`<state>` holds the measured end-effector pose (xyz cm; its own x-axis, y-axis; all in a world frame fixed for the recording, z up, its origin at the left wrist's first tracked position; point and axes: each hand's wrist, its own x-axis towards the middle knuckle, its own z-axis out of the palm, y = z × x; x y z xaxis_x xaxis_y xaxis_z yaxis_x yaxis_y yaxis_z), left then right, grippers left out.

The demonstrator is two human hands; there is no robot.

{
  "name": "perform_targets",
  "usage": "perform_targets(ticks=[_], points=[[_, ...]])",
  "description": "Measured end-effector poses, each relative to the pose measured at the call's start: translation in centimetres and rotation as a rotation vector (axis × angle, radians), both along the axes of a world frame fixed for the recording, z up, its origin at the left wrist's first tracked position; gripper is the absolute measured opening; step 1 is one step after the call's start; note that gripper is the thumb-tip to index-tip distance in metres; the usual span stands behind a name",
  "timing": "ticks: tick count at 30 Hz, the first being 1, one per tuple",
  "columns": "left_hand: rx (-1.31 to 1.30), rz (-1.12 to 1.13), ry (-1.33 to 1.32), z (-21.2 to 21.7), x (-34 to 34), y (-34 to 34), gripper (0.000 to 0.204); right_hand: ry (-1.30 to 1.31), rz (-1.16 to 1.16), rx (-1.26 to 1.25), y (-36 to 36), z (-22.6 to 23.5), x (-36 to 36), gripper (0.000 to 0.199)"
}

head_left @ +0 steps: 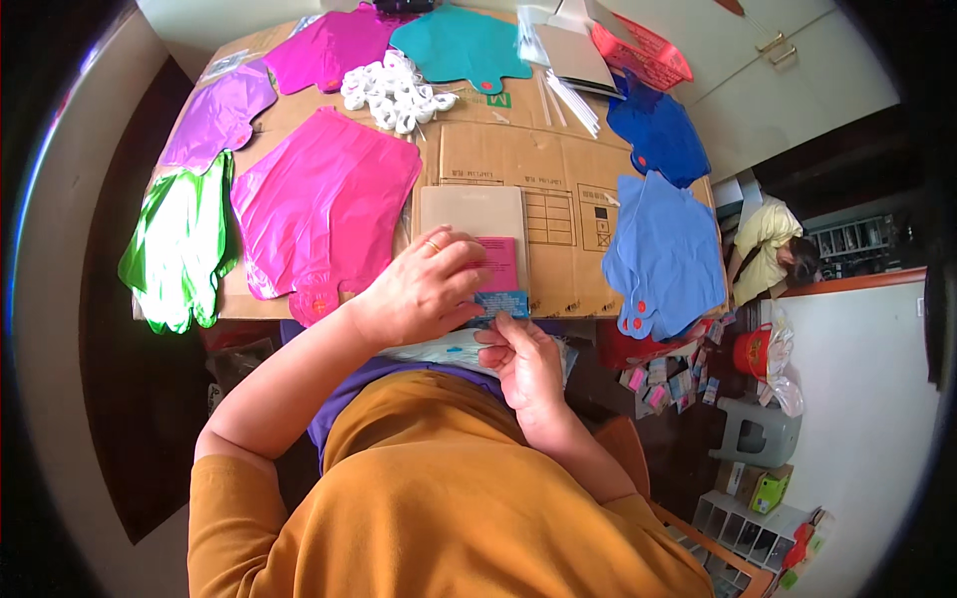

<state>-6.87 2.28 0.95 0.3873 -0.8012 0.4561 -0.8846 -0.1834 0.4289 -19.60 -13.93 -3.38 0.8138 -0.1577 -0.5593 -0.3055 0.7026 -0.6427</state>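
In front of me on the cardboard lies a flat beige packet (474,202). A small pink card (498,261) and a blue printed strip (503,303) rest over its near end. My left hand (424,284) curves over the packet's left side, its fingers bent against the pink card; whatever its fingertips hold is hidden. Lower down, at the table's front edge, my right hand (523,367) pinches the blue strip between thumb and finger. Next to my left forearm is a bright pink stack of flat foil balloons (324,194).
Cardboard (563,269) covers the table. Around its rim lie green (179,244), purple (221,115), magenta (329,50), teal (459,45), dark blue (658,130) and light blue (663,254) balloon stacks. White ribbon rolls (394,92) and a red basket (643,55) stand behind. Another person (768,249) bends at right.
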Motion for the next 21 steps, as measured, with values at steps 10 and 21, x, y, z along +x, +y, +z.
perform_targets(ticks=[10, 21], points=[[0.235, -0.069, -0.013, -0.4, -0.3, -0.6, 0.059, 0.018, 0.098, -0.088, -0.9, 0.3, 0.1, 0.021], [0.262, 0.018, -0.071, -1.9, -1.0, -1.0, 0.061, 0.059, 0.343, -0.366, -3.4, 2.4, 0.1, 0.03]])
